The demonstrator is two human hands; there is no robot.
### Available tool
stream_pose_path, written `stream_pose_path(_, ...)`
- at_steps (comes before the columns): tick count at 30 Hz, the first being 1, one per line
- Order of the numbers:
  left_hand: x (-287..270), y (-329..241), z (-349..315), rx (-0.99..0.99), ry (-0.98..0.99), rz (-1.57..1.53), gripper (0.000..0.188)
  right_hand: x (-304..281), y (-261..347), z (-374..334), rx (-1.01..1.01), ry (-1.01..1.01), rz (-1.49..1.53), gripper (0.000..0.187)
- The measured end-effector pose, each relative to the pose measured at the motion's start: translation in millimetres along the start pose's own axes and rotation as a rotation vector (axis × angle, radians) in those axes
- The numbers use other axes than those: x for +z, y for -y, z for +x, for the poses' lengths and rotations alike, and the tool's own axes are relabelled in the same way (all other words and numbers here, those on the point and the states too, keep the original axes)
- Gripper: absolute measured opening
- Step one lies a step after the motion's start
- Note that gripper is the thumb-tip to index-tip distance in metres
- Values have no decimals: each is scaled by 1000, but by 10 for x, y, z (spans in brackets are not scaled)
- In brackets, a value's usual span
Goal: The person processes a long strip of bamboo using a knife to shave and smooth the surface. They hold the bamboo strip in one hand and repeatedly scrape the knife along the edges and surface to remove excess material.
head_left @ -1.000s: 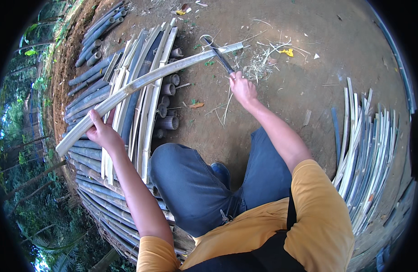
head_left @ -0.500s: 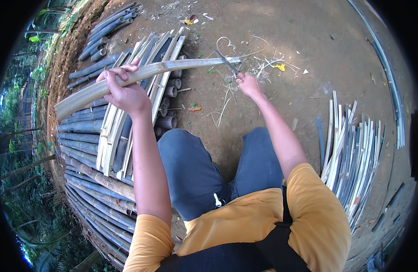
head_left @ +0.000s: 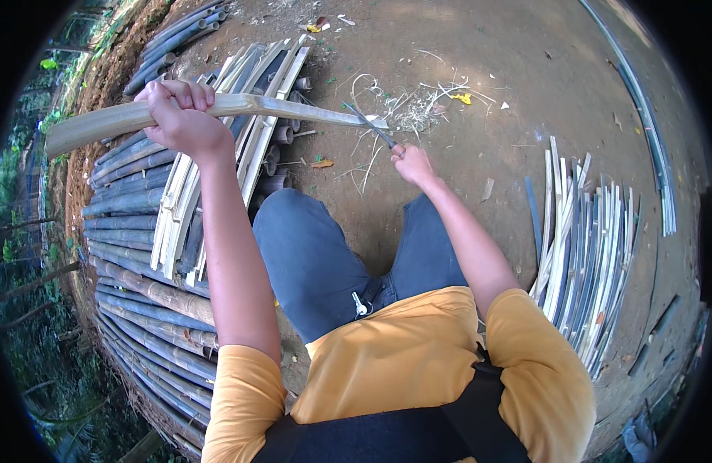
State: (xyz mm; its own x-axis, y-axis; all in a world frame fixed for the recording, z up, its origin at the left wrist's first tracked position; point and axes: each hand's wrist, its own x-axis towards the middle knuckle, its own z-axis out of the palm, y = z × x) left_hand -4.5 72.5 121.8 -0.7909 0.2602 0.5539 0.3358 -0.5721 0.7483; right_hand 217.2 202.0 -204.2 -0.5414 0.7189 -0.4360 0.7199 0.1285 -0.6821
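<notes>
My left hand [head_left: 184, 116] is closed around a long split bamboo strip [head_left: 286, 109], gripping it nearer its wide end. The strip's pale inner face shows, and it slants out to the right in front of my knees. My right hand [head_left: 412, 163] is wrapped round the brown handle of a knife [head_left: 379, 133]. The dark blade crosses the strip close to its far, narrow tip; whether it cuts into the bamboo I cannot tell. Beyond the tip, thin curled bamboo shavings [head_left: 417, 109] lie on the dirt.
Stacked bamboo poles [head_left: 140, 189] fill the left side, with pale split slats [head_left: 178, 208] lying across them. At right is a bundle of thin bamboo strips [head_left: 587, 255]. Long dark strips [head_left: 651, 116] run along the far right. A yellow leaf [head_left: 461, 98] lies by the shavings.
My left hand has shifted left and up in the view, and the strip now lies more level. The knife remains across the strip near its tip. The whole view has shifted slightly.
</notes>
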Motion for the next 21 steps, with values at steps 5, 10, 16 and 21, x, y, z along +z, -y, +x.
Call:
stream_pose_path(5, -108, -66, -148, 62, -60, 37, 32, 126, 335, -263, 34, -84, -128, 42)
stream_pose_path(10, -43, -51, -201, 115, -79, 69, 35, 120, 758, -618, -174, -145, -180, 41)
stream_pose_path(16, 12, -14, -132, 122, -94, 77, 33, 149, 790, -601, -362, -220, -166, 33)
stream_pose_path(21, 105, 15, -132, 61, -150, 66, 33, 152, -61, 32, -121, -170, -357, 18)
